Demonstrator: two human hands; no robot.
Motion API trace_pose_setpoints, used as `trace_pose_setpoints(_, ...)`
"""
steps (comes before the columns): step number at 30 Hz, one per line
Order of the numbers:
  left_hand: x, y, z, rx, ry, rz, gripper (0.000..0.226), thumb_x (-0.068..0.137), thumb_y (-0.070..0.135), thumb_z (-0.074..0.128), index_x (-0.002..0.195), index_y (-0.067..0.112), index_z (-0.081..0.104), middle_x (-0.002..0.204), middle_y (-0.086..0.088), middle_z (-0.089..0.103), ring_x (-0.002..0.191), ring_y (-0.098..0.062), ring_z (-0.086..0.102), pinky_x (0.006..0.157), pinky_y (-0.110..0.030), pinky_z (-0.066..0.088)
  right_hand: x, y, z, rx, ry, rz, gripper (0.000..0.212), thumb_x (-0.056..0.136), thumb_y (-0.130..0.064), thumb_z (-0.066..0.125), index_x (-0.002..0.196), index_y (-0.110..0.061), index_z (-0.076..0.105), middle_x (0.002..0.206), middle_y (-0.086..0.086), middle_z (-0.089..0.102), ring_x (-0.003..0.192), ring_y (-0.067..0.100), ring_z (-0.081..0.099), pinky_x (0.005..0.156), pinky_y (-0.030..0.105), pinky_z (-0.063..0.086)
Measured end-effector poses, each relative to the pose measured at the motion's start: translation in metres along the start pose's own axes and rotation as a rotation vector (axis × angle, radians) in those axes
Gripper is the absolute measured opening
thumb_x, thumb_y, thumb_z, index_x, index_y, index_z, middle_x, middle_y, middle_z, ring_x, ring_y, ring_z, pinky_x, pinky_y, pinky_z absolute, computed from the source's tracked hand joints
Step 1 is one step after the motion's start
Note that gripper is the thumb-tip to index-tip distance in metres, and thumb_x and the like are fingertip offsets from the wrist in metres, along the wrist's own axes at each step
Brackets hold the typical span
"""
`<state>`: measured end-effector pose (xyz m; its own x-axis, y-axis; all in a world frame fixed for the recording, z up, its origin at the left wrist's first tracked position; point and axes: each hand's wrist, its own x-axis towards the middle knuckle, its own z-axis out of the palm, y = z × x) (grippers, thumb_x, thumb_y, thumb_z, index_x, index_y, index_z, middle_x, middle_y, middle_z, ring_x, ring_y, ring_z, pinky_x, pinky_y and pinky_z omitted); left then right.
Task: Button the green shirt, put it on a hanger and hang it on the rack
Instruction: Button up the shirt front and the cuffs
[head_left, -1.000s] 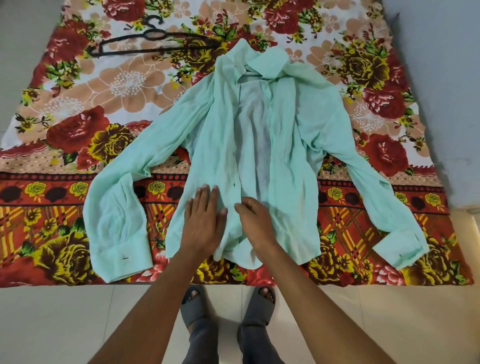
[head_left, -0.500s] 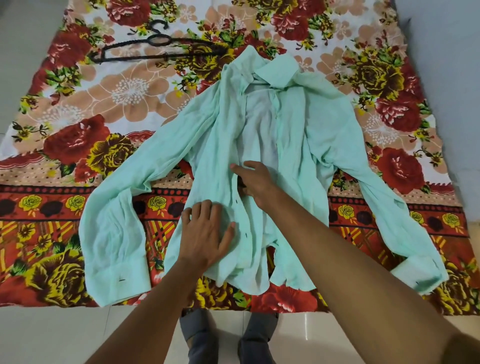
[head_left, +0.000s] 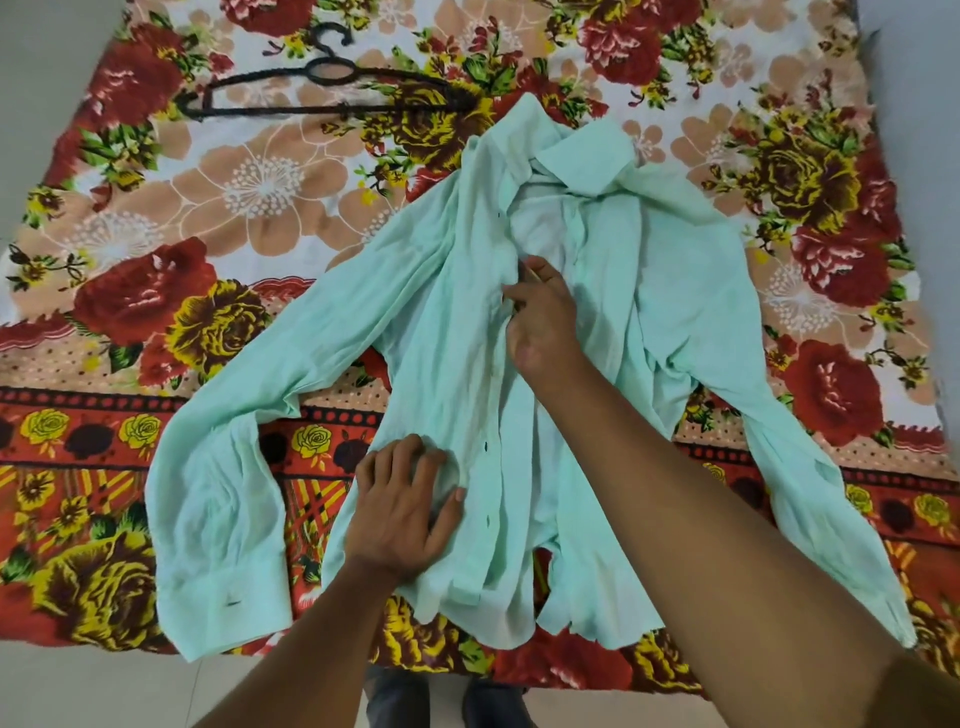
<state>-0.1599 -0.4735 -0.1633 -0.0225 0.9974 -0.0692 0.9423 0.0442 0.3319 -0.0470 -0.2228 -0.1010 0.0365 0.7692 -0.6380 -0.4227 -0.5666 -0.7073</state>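
Note:
The pale green shirt (head_left: 670, 270) lies face up on a floral blanket, collar at the far end and both sleeves spread out to the sides. Its front is unbuttoned and open near the collar. My left hand (head_left: 402, 512) presses flat on the shirt's lower left front, fingers apart. My right hand (head_left: 543, 317) reaches to mid-chest and pinches the front edge of the shirt. A black hanger (head_left: 332, 91) lies on the blanket beyond the shirt, to its left, apart from it.
The red, orange and white floral blanket (head_left: 156, 291) covers the floor under everything. Pale floor tiles (head_left: 130, 691) run along its near edge, where my feet (head_left: 447, 701) show. A grey wall (head_left: 919, 156) stands at the right. No rack is in view.
My right hand has moved from the shirt's hem up along the front to mid-chest, drawing the edge inward. My left hand stayed low on the left front. The view has shifted closer.

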Motion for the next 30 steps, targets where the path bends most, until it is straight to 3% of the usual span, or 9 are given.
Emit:
trace_pose_setpoints(2,0.002,-0.001,0.001,-0.007,0.006,0.000,0.050,0.094,0.054,0.042,0.119,0.017,0.062,0.128,-0.009,0.053,0.113,-0.031,0.050,0.099,-0.047,0.035,-0.007,-0.003,-0.006,-0.053,0.009,-0.072,0.036,0.084,0.020,0.054,0.100,-0.010,0.066,0.098,0.004,0.077,0.088,0.019,0.071,0.072,0.029,0.056)
trace_pose_setpoints(6,0.002,-0.001,0.001,-0.016,0.010,0.004,0.051,0.092,0.054,0.042,0.119,0.016,0.062,0.127,-0.011,0.053,0.113,-0.034,0.051,0.099,-0.049,0.035,-0.024,0.001,-0.040,-0.512,0.137,-0.344,0.035,0.086,0.013,0.052,0.108,-0.007,0.071,0.109,0.007,0.075,0.098,0.017,0.070,0.084,0.025,0.056)
trace_pose_setpoints(8,0.003,0.000,0.001,-0.013,0.018,0.003,0.051,0.092,0.054,0.042,0.118,0.016,0.063,0.126,-0.011,0.053,0.112,-0.034,0.051,0.099,-0.049,0.035,-0.036,0.000,-0.068,-0.766,0.069,-0.451,0.038,0.086,0.015,0.049,0.107,-0.008,0.071,0.109,0.004,0.073,0.101,0.016,0.069,0.084,0.014,0.052)
trace_pose_setpoints(10,0.003,0.002,0.000,-0.018,0.030,0.005,0.050,0.092,0.054,0.042,0.117,0.016,0.063,0.125,-0.011,0.053,0.111,-0.034,0.051,0.098,-0.049,0.034,-0.047,0.000,-0.098,-1.062,-0.087,-0.567,0.036,0.090,0.012,0.051,0.109,-0.011,0.073,0.109,0.000,0.074,0.102,0.013,0.067,0.089,0.015,0.050)
trace_pose_setpoints(14,0.003,0.003,-0.002,-0.013,0.040,-0.003,0.050,0.092,0.054,0.039,0.116,0.016,0.061,0.125,-0.010,0.052,0.112,-0.033,0.050,0.097,-0.048,0.033,-0.067,0.003,-0.137,-1.764,-0.342,-0.707,0.020,0.098,-0.030,0.064,0.114,-0.023,0.073,0.105,-0.002,0.068,0.108,0.025,0.057,0.088,0.039,0.040)
trace_pose_setpoints(16,0.002,0.006,-0.003,-0.018,0.048,-0.005,0.050,0.093,0.054,0.039,0.115,0.016,0.061,0.125,-0.010,0.052,0.112,-0.033,0.050,0.097,-0.048,0.034,-0.084,0.007,-0.149,-1.942,-0.371,-0.627,0.040,0.095,-0.053,0.064,0.121,-0.023,0.069,0.108,0.001,0.065,0.109,0.028,0.058,0.088,0.041,0.040)
trace_pose_setpoints(19,-0.002,0.012,-0.005,-0.064,0.113,-0.022,0.048,0.093,0.053,0.041,0.112,0.014,0.061,0.121,-0.009,0.052,0.110,-0.032,0.051,0.094,-0.047,0.034,-0.109,0.016,-0.161,-1.915,-0.306,-0.523,0.055,0.089,-0.061,0.067,0.124,-0.019,0.058,0.107,0.004,0.065,0.103,0.028,0.063,0.082,0.038,0.043)
trace_pose_setpoints(23,-0.010,0.051,-0.024,-0.196,0.246,-0.027,0.038,0.094,0.048,0.052,0.104,0.013,0.062,0.108,-0.005,0.057,0.105,-0.026,0.052,0.088,-0.044,0.035,-0.132,0.030,-0.173,-1.834,-0.207,-0.553,0.035,0.095,-0.032,0.066,0.123,-0.015,0.053,0.104,0.006,0.067,0.099,0.031,0.065,0.083,0.039,0.047)
trace_pose_setpoints(30,-0.031,0.111,-0.010,-0.139,0.080,-0.126,0.021,0.089,0.032,0.068,0.102,0.016,0.066,0.093,-0.002,0.069,0.088,-0.030,0.061,0.077,-0.042,0.041,-0.170,0.055,-0.197,-1.341,-0.110,-0.633,0.021,0.094,-0.010,0.060,0.112,-0.021,0.059,0.097,-0.005,0.067,0.091,0.015,0.062,0.075,0.032,0.053)
